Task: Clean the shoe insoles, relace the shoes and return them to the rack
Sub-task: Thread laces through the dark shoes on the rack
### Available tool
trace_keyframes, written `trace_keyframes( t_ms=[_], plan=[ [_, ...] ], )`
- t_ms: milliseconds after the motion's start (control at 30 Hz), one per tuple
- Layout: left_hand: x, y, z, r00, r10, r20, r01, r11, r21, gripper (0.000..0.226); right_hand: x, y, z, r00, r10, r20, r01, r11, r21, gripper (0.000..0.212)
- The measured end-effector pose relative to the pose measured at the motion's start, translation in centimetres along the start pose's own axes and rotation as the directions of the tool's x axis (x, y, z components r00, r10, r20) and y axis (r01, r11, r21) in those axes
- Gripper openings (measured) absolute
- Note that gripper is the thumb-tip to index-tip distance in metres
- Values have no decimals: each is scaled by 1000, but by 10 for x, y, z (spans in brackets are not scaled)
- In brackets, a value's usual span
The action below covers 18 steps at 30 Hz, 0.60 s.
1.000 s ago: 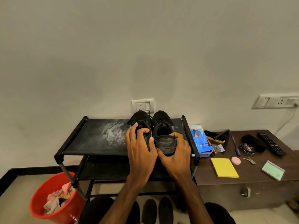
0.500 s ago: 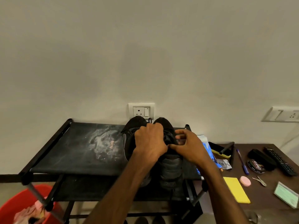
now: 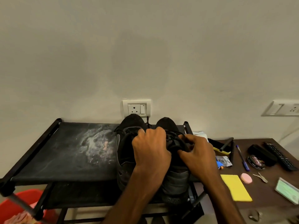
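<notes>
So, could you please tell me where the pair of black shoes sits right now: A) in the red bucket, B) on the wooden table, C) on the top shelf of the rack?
C: the black shoes rest on the rack top shelf, both hands at their laces.

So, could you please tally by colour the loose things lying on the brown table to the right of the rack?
Black: 3, the polish tin, the case, the remote
Yellow: 1, the pad
Pink: 1, the disc
Blue: 1, the pen
Green: 1, the card
Silver: 1, the clippers
Total: 8
</notes>
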State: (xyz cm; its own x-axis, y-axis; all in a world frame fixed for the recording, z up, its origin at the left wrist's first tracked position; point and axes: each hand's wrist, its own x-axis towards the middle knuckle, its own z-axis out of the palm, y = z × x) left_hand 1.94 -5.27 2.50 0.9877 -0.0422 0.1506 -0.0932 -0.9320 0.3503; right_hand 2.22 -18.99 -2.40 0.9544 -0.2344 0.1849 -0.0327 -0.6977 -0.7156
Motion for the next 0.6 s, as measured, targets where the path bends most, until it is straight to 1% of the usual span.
trace_keyframes(
  t_ms=[100,167,200,267,367,400,500,600],
  plan=[
    [-8,6,2,998,38,52,-32,994,-107,31,-7,5,-8,998,-29,-51,28,1000,-5,36],
    [-10,10,2,994,38,104,-21,987,-160,33,-5,11,-12,999,-14,-48,15,1000,12,39],
    [-9,12,2,993,30,118,-9,985,-172,34,-4,14,-14,1000,-5,-23,6,1000,21,40],
    [-4,13,2,991,-5,132,29,983,-182,39,0,20,-19,997,15,78,-21,997,78,39],
    [5,11,5,985,-44,168,75,980,-183,40,3,22,-33,965,29,259,-85,974,209,35],
    [7,10,6,981,-48,190,84,979,-187,40,4,23,-35,956,21,293,-92,969,231,35],
    [13,9,12,963,-45,267,99,976,-195,35,8,30,-35,949,30,313,-116,959,260,38],
    [20,5,14,953,-49,300,109,976,-187,26,11,37,-26,960,54,274,-140,941,308,38]
  ],
)
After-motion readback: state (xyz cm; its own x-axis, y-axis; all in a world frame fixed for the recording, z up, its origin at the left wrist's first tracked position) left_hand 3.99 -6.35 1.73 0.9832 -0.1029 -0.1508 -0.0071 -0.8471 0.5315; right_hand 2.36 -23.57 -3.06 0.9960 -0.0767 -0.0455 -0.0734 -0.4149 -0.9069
